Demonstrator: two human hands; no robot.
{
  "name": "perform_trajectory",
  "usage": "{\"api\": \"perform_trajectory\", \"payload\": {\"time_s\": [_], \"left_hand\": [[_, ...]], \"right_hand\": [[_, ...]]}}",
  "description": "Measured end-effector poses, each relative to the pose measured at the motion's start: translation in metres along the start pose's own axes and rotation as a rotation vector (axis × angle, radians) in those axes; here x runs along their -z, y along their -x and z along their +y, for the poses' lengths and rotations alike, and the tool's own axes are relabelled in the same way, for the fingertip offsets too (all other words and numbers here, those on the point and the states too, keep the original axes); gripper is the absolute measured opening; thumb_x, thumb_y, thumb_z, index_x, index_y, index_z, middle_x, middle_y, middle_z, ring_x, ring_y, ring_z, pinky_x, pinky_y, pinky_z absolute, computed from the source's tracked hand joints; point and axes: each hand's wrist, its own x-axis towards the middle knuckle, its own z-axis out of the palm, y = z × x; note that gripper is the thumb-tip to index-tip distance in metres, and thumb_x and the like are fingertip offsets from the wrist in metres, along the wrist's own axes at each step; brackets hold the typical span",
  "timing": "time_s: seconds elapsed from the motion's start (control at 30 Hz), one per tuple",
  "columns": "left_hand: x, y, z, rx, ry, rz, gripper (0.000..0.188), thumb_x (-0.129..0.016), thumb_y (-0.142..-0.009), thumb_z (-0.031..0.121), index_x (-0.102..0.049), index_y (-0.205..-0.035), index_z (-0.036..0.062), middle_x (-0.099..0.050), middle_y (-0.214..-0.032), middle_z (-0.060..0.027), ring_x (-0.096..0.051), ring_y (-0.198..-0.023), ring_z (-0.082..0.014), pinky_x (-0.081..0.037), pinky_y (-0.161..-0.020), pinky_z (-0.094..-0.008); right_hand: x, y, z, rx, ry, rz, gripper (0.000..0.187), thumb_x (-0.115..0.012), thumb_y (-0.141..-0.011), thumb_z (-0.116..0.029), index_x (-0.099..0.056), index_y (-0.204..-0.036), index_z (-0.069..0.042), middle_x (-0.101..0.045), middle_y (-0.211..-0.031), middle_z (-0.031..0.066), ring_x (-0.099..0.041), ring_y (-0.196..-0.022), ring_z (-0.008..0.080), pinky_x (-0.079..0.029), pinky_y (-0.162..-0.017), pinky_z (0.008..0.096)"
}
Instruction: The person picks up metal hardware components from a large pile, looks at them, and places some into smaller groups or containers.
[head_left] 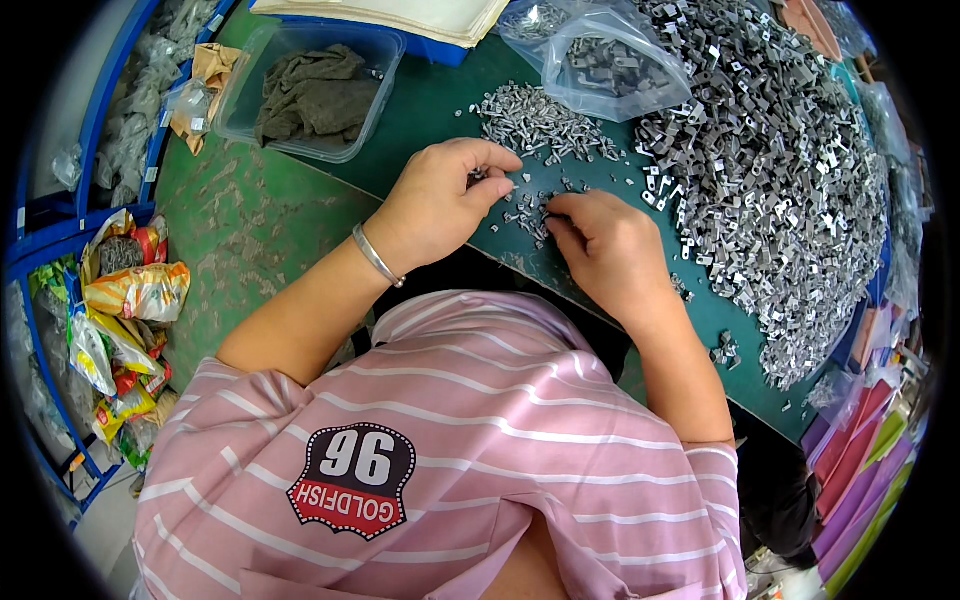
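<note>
My left hand point(448, 192), with a silver bangle on its wrist, is curled above the green tabletop. Small grey metal parts point(476, 178) show between its thumb and fingers. To its right, my right hand point(612, 246) is closed in a pinch at the edge of a small cluster of metal pieces point(527, 217); whatever lies between its fingertips is hidden. Just beyond both hands is a pile of small silver screw-like fittings point(540, 118). A much larger heap of bent metal clips with holes point(770, 170) spreads over the right side of the table.
A clear plastic bag point(615, 70) of metal parts lies at the back. On the far left of the table stands a clear plastic tub point(235, 110) holding a dark cloth point(315, 95). Blue shelving point(85, 215) with colourful packets point(135, 290) rises at left. Coloured folders point(860, 470) stand at right.
</note>
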Motion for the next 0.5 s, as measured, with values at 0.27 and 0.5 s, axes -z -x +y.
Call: {"api": "perform_trajectory", "payload": {"time_s": [0.27, 0.5], "left_hand": [[0.01, -0.002, 0.011, 0.432, 0.89, -0.127, 0.011, -0.055, -0.087, 0.004, -0.061, -0.093, -0.0031, -0.062, -0.083, -0.0077, -0.055, -0.06, -0.0096, -0.044, -0.052, -0.0206], [0.011, -0.006, 0.01, 0.386, 0.544, -0.218, 0.01, -0.056, -0.083, 0.003, -0.062, -0.089, -0.0024, -0.058, -0.076, -0.006, -0.056, -0.065, -0.012, -0.046, -0.055, -0.0235]], "right_hand": [[-0.001, 0.0, 0.003, -0.005, -0.195, 0.019, 0.006, -0.064, -0.083, -0.01, -0.063, -0.085, -0.004, -0.061, -0.072, 0.0106, -0.062, -0.061, 0.0276, -0.049, -0.055, 0.0365], [0.024, 0.009, 0.03, -0.408, -1.481, -0.19, 0.003, -0.062, -0.081, -0.002, -0.061, -0.084, -0.001, -0.057, -0.069, 0.0017, -0.043, -0.051, 0.0058, -0.029, -0.044, 0.0201]]}}
